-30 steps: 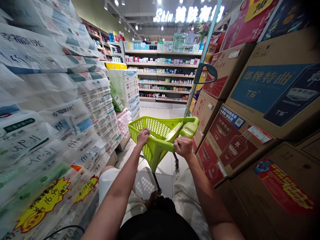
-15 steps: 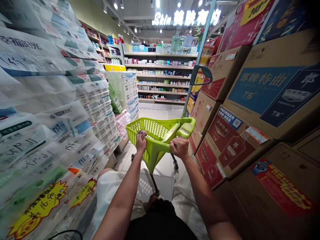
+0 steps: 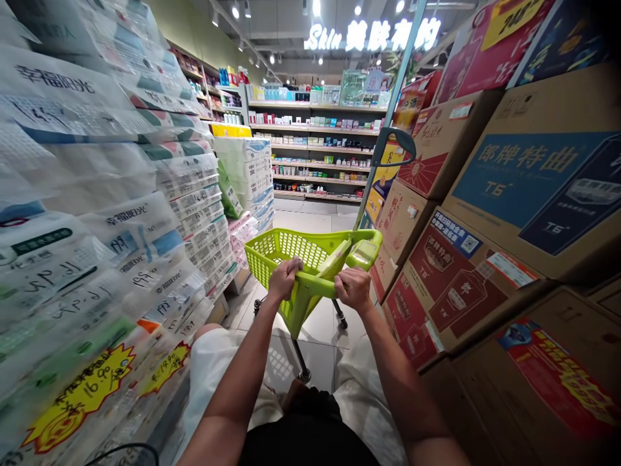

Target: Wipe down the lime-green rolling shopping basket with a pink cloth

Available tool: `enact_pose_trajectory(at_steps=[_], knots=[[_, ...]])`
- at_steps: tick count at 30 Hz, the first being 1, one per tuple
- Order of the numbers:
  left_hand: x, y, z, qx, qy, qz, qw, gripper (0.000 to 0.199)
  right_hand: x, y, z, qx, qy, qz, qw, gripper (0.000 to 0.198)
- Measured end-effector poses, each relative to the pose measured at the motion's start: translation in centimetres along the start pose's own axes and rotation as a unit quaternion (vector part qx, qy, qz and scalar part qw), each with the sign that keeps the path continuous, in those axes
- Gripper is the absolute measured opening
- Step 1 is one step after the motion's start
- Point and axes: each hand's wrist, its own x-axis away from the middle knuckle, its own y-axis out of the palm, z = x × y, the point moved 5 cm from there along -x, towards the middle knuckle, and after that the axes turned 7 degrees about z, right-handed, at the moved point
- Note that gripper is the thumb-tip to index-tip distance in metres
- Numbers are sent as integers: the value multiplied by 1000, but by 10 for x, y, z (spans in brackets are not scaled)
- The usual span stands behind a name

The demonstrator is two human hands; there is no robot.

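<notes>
In front of me stands a lime-green shopping cart (image 3: 305,301) with a perforated basket and dark wheels. My left hand (image 3: 285,278) is closed around its near rim, left of the middle. Further right on the same rim, my right hand (image 3: 353,287) is wrapped in a fist. A pale green flap (image 3: 334,257) lies tilted inside the basket. Beside my right hand, a green holder (image 3: 363,251) sits on the cart's corner. From the back right of the cart rises a tall pole (image 3: 388,116) with a dark looped handle (image 3: 395,147).
Stacked tissue packs (image 3: 130,213) wall the left side, with yellow price signs (image 3: 82,395). Cardboard boxes (image 3: 524,162) are piled high on the right. Between them runs a tiled floor (image 3: 315,222) towards shelves (image 3: 315,126) of small products under a lit sign (image 3: 373,35).
My left hand has shifted right along the cart's rim, nearer its middle. My right hand keeps its grip. The surroundings have slid slightly outward as the view moves forward.
</notes>
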Motion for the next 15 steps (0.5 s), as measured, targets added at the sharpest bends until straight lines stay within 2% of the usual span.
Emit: enact_pose_trajectory(at_steps=[3,7,12,15], knots=[[-20,-11,-30,-43,-85,13,995,27,1,-3,-1,-4,-2,-8,1000,40],[-26,-15,-65,-41,-160,93,982,26,3,-4,1,-12,9,-15,1000,40],[3,10,-86,38,-175,253,951,27,3,-2,1,-14,6,-10,1000,39],[19,27,-85,31,-180,310,933,26,2,-1,0,-19,-5,-11,1000,39]])
